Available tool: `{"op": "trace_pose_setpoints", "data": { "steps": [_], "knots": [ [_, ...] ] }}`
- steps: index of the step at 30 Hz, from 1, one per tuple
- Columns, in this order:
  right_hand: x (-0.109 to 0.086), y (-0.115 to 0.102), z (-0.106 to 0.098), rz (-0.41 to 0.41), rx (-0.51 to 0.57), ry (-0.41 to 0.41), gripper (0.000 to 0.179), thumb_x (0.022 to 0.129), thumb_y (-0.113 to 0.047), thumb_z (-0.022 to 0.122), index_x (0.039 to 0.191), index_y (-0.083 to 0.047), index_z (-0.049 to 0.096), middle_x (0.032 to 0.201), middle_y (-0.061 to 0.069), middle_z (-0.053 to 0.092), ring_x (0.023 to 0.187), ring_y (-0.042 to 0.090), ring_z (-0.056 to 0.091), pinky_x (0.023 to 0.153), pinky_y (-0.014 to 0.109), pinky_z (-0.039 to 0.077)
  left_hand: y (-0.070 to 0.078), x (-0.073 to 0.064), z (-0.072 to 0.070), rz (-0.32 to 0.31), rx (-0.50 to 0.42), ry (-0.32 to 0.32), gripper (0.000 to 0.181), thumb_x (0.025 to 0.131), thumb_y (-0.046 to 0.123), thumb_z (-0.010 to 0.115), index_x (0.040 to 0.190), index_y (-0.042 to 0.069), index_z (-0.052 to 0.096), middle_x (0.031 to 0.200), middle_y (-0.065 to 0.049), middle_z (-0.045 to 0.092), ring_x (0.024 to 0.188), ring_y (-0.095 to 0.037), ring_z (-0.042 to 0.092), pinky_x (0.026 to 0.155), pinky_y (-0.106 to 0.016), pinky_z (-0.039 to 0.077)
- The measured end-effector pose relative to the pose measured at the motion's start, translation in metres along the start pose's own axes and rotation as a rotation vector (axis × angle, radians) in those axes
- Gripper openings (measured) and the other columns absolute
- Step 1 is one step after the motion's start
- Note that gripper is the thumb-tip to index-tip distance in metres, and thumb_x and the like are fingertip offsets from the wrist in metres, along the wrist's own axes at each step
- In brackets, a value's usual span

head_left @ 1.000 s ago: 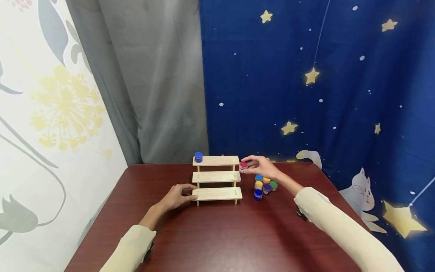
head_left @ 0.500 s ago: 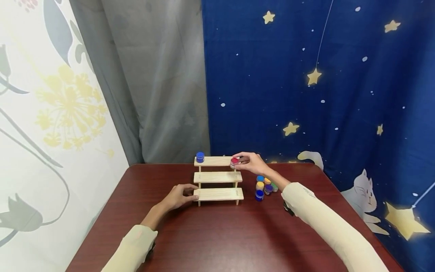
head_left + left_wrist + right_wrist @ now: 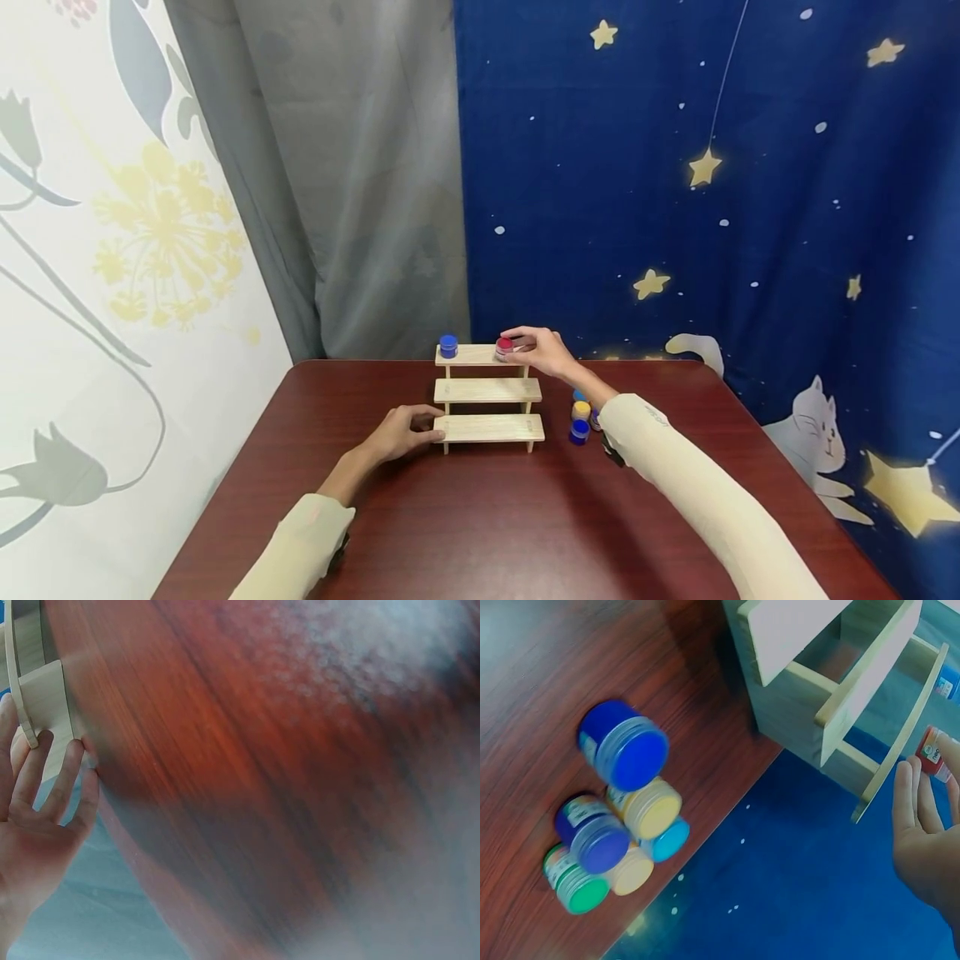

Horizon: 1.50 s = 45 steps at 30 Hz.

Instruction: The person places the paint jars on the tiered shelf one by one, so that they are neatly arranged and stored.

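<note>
A three-tier wooden display stand (image 3: 489, 390) stands on the table. My left hand (image 3: 397, 433) holds the left end of its lowest step, thumb at the front and fingers behind; in the left wrist view my fingers (image 3: 56, 780) lie against the wood. At the top step, my right hand (image 3: 543, 352) pinches a small paint jar with a red lid (image 3: 504, 348) between thumb and fingers, right at the board. The red jar (image 3: 932, 754) shows partly behind the fingers in the right wrist view. A blue paint jar (image 3: 448, 347) sits on the top step's left end.
Several paint jars stand grouped right of the stand, among them a dark blue jar (image 3: 626, 746), a yellow jar (image 3: 652, 810) and a green jar (image 3: 577, 877). My right sleeve (image 3: 675, 458) partly covers them in the head view. A curtain (image 3: 562, 167) hangs behind the dark red table (image 3: 465, 517).
My right hand has carried the red-lidded jar leftward from beside the stand to over the top step. My left hand has stayed at the lowest step. The view has shifted slightly.
</note>
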State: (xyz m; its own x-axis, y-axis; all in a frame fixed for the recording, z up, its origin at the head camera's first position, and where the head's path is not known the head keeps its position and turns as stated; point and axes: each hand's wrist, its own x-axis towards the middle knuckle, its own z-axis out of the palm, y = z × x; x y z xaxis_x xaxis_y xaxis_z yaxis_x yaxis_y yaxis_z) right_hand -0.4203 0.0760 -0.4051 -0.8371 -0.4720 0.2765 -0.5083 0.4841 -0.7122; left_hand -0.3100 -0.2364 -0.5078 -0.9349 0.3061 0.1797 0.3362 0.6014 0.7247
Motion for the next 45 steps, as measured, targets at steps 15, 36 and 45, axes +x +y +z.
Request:
{"op": "trace_pose_setpoints", "data": {
  "steps": [15,36,45],
  "knots": [
    [0.018,0.0,0.014,0.031,-0.02,0.037,0.046,0.088,-0.013,0.086,0.132,-0.01,0.072,0.116,0.016,0.076,0.105,0.027,0.074,0.085,0.038,0.06,0.001,0.003,0.007,0.009,0.007,-0.004,0.037,0.092,0.024,0.082,0.125,0.008,0.074,0.117,-0.01,0.075,0.105,-0.025,0.071,0.09,-0.045,0.057],
    [0.024,-0.003,0.024,0.071,-0.017,-0.001,0.05,0.089,-0.015,0.085,0.136,-0.011,0.069,0.117,0.014,0.076,0.107,0.025,0.074,0.085,0.036,0.06,-0.002,0.005,0.008,-0.01,0.006,0.002,0.036,0.092,0.025,0.083,0.124,0.012,0.074,0.116,-0.007,0.075,0.104,-0.021,0.071,0.091,-0.043,0.058],
    [0.023,-0.005,0.024,0.071,0.024,-0.006,0.06,0.088,-0.014,0.086,0.142,-0.007,0.063,0.117,0.014,0.076,0.109,0.026,0.073,0.087,0.039,0.059,-0.002,0.001,0.004,-0.003,-0.002,0.006,0.036,0.092,0.024,0.082,0.124,0.011,0.074,0.115,-0.008,0.075,0.103,-0.022,0.071,0.09,-0.044,0.057]
  ]
}}
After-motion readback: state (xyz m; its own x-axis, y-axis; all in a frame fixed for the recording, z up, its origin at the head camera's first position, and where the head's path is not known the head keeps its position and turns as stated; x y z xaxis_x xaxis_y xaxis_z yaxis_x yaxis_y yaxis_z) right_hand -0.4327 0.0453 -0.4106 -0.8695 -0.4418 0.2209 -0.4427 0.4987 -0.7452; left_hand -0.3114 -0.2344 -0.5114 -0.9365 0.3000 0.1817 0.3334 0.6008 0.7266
